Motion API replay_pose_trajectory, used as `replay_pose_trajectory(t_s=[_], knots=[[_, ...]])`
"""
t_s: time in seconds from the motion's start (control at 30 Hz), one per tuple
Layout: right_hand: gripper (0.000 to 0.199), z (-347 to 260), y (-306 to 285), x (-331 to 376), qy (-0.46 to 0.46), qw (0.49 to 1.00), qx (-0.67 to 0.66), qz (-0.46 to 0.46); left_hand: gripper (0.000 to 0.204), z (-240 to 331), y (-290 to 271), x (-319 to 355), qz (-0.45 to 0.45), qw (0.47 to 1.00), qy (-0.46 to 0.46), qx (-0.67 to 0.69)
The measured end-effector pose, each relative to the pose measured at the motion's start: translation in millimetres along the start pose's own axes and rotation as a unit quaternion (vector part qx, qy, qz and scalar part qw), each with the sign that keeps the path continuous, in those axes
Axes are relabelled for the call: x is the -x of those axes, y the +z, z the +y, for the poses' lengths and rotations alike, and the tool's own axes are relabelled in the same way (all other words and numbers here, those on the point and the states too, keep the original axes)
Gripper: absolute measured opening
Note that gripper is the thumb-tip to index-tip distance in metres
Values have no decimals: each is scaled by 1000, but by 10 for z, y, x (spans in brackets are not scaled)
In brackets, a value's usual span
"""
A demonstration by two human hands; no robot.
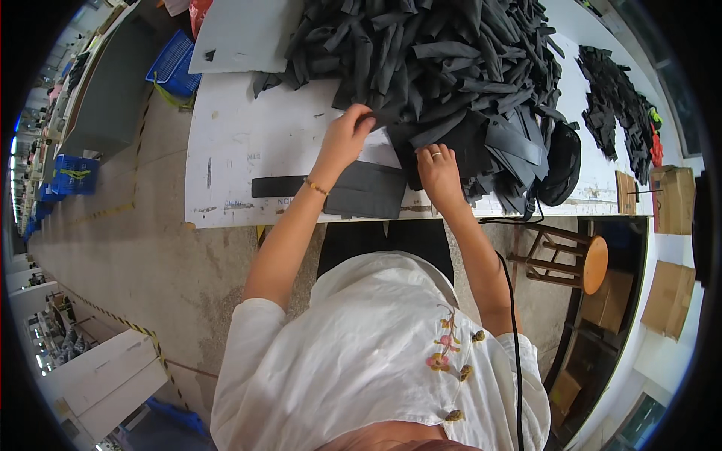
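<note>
A large heap of dark grey fabric strips (459,71) covers the far middle of the white table (248,143). At the heap's near edge my left hand (344,143) is closed, thumb and fingers pinching a dark fabric piece (386,117). To its right, my right hand (439,174), with a ring on one finger, has its fingers curled over the near end of a dark fabric piece (406,143); its thumb is hidden. Below and between my forearms lie a flat, wide dark fabric panel (368,189) and a narrower strip (277,186), near the table's front edge.
Right of the hands are loose flat fabric pieces (515,143) and a black bag (562,164). A black cable (511,301) hangs beside my right arm. A wooden stool (594,264) stands at right; blue baskets (173,64) are at left. Another dark fabric pile (613,101) lies far right.
</note>
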State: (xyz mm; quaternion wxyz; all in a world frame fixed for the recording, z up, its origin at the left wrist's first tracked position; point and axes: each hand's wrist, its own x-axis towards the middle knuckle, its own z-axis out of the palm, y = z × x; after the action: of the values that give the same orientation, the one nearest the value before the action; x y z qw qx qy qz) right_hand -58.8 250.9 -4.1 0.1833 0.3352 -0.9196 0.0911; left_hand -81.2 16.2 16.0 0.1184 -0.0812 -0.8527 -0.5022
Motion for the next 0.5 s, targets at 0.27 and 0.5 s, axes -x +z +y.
replay_pose_trajectory(t_s=[0.27,0.5], knots=[[24,-174,-113,-267,201,919,-308,144,24,82,-37,334,136,900,-200,364],[29,-371,-506,-356,178,927,-316,98,25,98,-74,398,148,764,-226,585]])
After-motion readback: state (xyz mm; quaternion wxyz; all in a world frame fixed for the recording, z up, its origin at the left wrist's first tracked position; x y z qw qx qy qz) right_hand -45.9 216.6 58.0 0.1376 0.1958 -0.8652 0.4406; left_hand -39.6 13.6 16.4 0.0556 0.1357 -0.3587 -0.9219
